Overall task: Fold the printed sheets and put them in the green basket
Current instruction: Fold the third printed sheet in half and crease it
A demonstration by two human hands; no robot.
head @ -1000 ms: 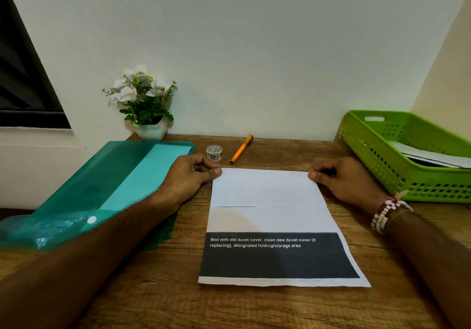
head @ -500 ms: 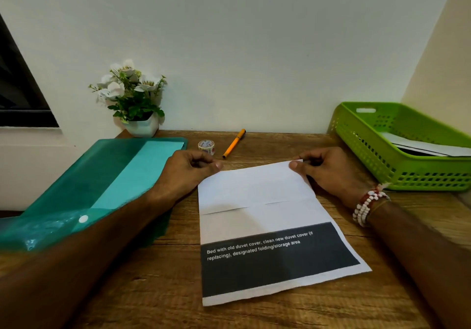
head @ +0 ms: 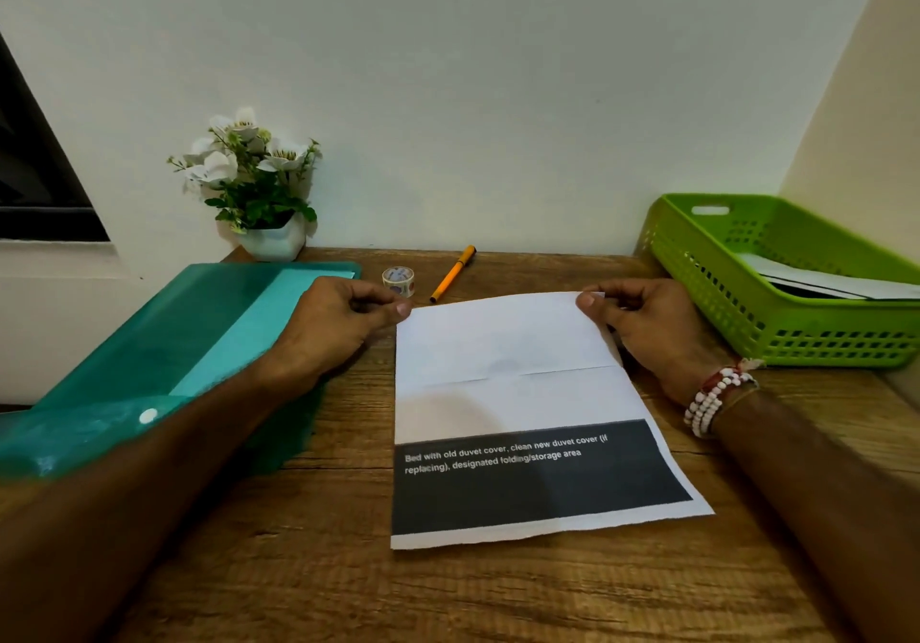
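Note:
A printed sheet point(head: 517, 393) lies on the wooden desk point(head: 448, 592), white at the far half with a crease across it and a dark text band near me. My left hand point(head: 343, 324) pinches its far left corner. My right hand point(head: 642, 324), with a bead bracelet at the wrist, pinches the far right corner, which is lifted slightly off the desk. The green basket point(head: 776, 304) stands at the right against the wall and holds folded sheets point(head: 826, 284).
A teal plastic folder point(head: 164, 358) lies at the left under my left forearm. A potted white flower point(head: 259, 189), a small tape roll point(head: 398, 280) and an orange pen point(head: 454, 273) sit along the back of the desk by the wall.
Both hands went from resting at the sheet's far corners to pinching them. The far edge has lifted and the sheet has turned slightly counter-clockwise.

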